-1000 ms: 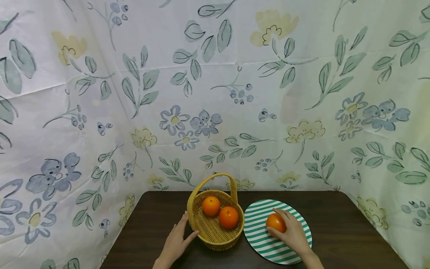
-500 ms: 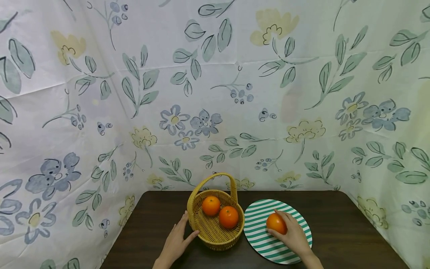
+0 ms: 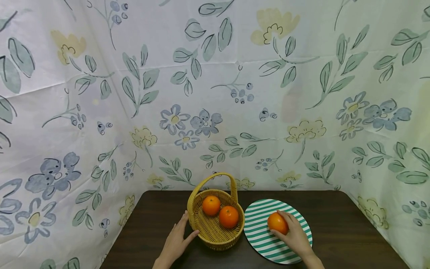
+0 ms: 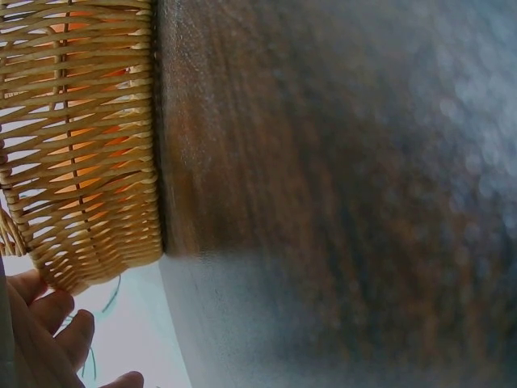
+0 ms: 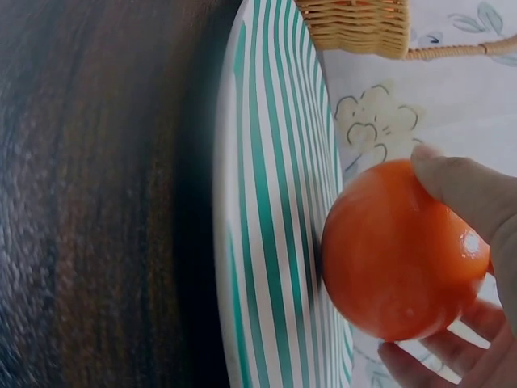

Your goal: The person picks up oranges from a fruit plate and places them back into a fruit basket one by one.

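My right hand (image 3: 295, 236) holds an orange (image 3: 277, 223) between thumb and fingers, over the green-and-white striped round plate (image 3: 262, 244). In the right wrist view the orange (image 5: 400, 255) appears low against the plate's (image 5: 275, 194) surface; contact there is hard to tell. My left hand (image 3: 175, 241) is at the left side of a yellow wicker basket (image 3: 215, 233), its fingertips and thumb touching the wall and rim. Inside the basket are two more oranges, one at the back left (image 3: 211, 206) and one at the right (image 3: 229, 217). The left wrist view shows fingers (image 4: 74, 338) against the weave.
The basket's tall arched handle (image 3: 215, 175) rises above its rim. Both basket and plate stand side by side on a dark wooden table (image 3: 339, 231). Behind and beside the table hangs a floral cloth (image 3: 215, 93).
My right hand and the orange have shifted very slightly to the right over the plate. The left hand, the basket and its oranges stay where they were.
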`<action>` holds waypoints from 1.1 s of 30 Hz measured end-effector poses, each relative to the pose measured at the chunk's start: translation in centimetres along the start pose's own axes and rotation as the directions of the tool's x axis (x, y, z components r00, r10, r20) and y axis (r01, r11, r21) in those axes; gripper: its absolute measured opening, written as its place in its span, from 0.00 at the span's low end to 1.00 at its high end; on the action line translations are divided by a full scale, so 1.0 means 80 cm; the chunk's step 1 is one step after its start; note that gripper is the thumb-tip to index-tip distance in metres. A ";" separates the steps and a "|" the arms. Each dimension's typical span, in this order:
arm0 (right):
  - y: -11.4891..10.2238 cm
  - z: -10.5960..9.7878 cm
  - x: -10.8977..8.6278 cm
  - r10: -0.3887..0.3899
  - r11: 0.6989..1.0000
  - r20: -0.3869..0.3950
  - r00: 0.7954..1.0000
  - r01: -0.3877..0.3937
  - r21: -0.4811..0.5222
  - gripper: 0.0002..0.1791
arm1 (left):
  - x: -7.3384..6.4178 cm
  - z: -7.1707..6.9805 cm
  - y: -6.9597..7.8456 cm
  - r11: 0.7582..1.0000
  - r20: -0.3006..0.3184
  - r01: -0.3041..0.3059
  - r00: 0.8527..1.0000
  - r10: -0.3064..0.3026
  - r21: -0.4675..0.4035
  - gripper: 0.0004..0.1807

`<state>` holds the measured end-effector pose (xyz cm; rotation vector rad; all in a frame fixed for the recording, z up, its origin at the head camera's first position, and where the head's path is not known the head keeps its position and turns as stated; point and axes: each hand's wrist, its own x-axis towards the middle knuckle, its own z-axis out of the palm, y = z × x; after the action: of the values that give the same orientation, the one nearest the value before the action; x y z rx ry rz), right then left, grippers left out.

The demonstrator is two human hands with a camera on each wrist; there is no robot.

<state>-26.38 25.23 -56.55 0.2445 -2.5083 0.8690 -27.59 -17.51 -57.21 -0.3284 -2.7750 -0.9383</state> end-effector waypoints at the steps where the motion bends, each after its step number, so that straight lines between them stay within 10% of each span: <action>1: 0.000 0.000 0.000 -0.002 1.000 -0.001 1.000 0.002 0.004 0.40 | 0.000 0.000 0.000 1.000 -0.001 0.000 1.000 0.000 0.000 0.43; 33: -0.026 -0.003 0.013 -0.015 0.998 -0.048 0.999 0.018 0.059 0.38 | 0.000 -0.002 0.001 1.000 0.004 -0.002 1.000 0.002 -0.006 0.43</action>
<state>-26.55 23.73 -54.74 0.2612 -2.4360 0.9329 -27.53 -17.53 -57.05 -0.3347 -2.7749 -0.9464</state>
